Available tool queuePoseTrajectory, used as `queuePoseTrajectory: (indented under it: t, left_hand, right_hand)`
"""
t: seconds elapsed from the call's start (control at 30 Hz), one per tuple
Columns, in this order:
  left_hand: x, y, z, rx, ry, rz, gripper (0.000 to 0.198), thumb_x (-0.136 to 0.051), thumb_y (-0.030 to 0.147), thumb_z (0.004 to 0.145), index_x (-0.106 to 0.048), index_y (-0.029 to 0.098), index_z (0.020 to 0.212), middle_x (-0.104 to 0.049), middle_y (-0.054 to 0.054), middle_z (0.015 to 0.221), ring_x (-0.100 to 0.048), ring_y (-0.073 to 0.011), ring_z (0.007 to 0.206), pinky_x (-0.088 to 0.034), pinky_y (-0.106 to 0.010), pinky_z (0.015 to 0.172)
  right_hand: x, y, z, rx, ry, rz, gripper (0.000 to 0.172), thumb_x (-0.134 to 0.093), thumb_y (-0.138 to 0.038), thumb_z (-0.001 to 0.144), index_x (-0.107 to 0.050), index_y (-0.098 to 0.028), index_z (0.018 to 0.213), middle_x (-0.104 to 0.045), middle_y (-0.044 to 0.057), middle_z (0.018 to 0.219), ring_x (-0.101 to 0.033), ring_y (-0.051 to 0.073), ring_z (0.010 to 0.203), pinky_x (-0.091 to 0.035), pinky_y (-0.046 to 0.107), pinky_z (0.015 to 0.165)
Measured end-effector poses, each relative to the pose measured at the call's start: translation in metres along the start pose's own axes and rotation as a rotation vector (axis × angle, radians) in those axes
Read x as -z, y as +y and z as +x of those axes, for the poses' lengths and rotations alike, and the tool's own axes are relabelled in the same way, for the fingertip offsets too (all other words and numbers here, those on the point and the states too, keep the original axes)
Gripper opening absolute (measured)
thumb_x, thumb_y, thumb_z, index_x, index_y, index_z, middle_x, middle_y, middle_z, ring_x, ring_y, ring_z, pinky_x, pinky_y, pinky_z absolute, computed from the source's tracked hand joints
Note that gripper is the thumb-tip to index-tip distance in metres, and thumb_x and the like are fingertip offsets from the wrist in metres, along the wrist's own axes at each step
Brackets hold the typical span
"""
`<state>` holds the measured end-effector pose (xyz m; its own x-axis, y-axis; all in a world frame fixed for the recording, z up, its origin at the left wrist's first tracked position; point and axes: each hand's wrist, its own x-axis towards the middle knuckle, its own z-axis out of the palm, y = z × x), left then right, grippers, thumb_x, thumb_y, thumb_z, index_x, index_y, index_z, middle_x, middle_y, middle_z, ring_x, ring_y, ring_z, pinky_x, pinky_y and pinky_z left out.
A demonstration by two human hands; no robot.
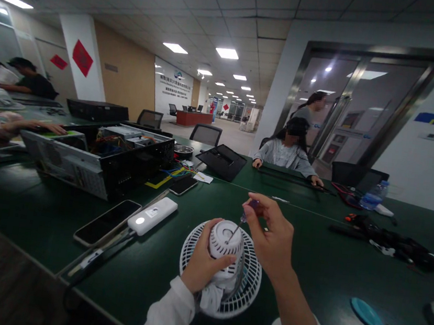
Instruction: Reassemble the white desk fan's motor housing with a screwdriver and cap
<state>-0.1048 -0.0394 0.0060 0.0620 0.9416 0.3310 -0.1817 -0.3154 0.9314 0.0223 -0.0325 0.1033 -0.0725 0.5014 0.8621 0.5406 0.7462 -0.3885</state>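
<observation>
My left hand point(205, 261) grips a white cylindrical fan motor housing point(226, 240) with vented slots, held upright above a round white fan grille point(253, 277). My right hand point(267, 237) pinches a small screwdriver point(244, 218) with a purple handle between fingers and thumb. Its thin shaft slants down and its tip touches the top of the housing. Below the housing, a white cloth or part point(211, 296) bunches against the grille. The grille lies on the dark green table point(305, 279), partly hidden by the housing and my left hand.
An open computer case point(102, 161) stands to the left, with a co-worker's hand point(33, 128) on it. Two phones point(107, 222) and a white power bank point(152, 216) lie nearby. Black cables point(385, 241) and a teal disc point(367, 314) lie right. A co-worker point(287, 150) sits across.
</observation>
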Motion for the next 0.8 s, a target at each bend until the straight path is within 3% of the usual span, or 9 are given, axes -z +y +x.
queuePoseTrajectory:
  t: [0.4, 0.63, 0.8]
  left_hand:
    - [0.0003, -0.0015, 0.0001, -0.017, 0.003, 0.012, 0.067, -0.072, 0.024, 0.061, -0.038, 0.021, 0.119, -0.047, -0.007, 0.122, -0.046, -0.0265, 0.115, -0.030, -0.041, 0.102]
    - [-0.0012, 0.0008, 0.0009, -0.011, 0.022, -0.005, 0.068, -0.072, 0.023, 0.059, -0.040, 0.020, 0.118, -0.049, -0.008, 0.121, -0.046, -0.0273, 0.115, -0.032, -0.041, 0.102]
    - [-0.0021, 0.0031, 0.0007, 0.011, 0.014, -0.019, 0.068, -0.071, 0.022, 0.059, -0.039, 0.020, 0.118, -0.049, -0.007, 0.121, -0.047, -0.0265, 0.114, -0.032, -0.040, 0.102]
  right_hand:
    - [0.0038, -0.0035, -0.0001, 0.099, -0.036, -0.011, 0.025, -0.046, -0.013, 0.086, -0.055, -0.019, 0.108, -0.067, 0.004, 0.091, -0.063, 0.012, 0.073, -0.053, 0.026, 0.066]
    - [0.0030, -0.0034, 0.0003, -0.048, -0.026, 0.034, 0.018, -0.054, -0.022, 0.083, -0.056, -0.020, 0.101, -0.066, 0.001, 0.078, -0.061, 0.011, 0.057, -0.051, 0.026, 0.058]
    - [0.0020, -0.0064, -0.0005, -0.116, -0.028, 0.090, 0.014, -0.058, -0.026, 0.080, -0.054, -0.021, 0.092, -0.065, 0.000, 0.076, -0.061, 0.012, 0.060, -0.051, 0.025, 0.057]
